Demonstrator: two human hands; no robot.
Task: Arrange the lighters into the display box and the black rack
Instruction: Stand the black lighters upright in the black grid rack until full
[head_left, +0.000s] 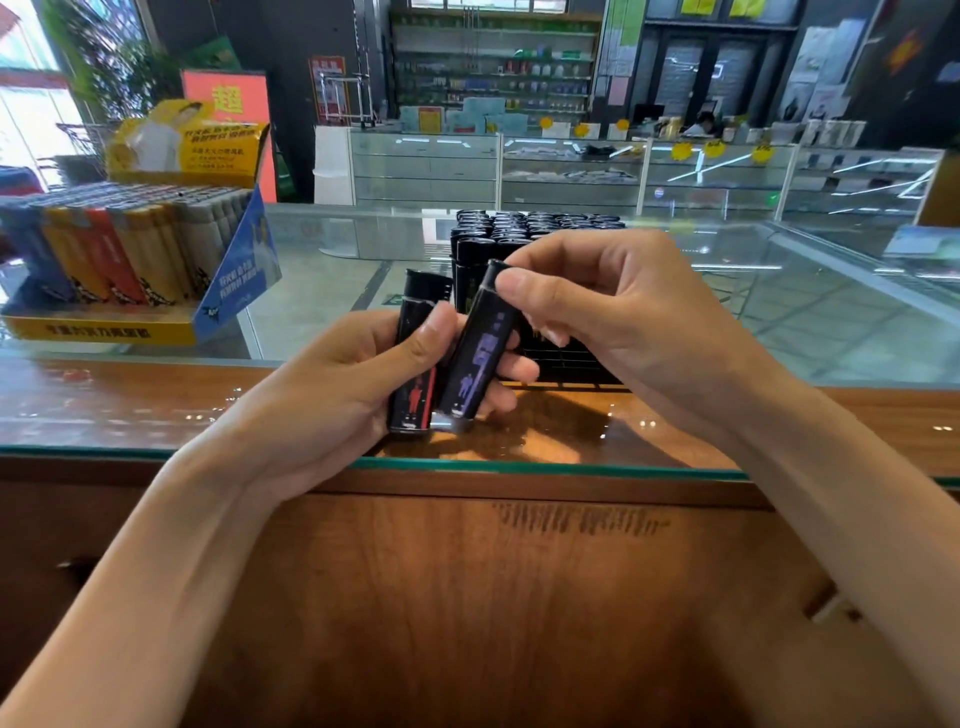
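Glass counter (156, 400) under me; my right hand (623, 306) pinches the purple lighter (480, 353) by its cap, long axis tilted up-right, base resting on my left hand (332, 384), whose curled fingers grip the red lighter (413, 384). I judge the rack (571, 364), just behind, nearer my right.

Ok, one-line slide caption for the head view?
Left hand holds the red-print lighter, right hand pinches the purple-print lighter, before the black rack; display box at left.

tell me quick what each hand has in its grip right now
Left hand: closed round the red-print lighter.
Right hand: pinching the top of the purple-print lighter.
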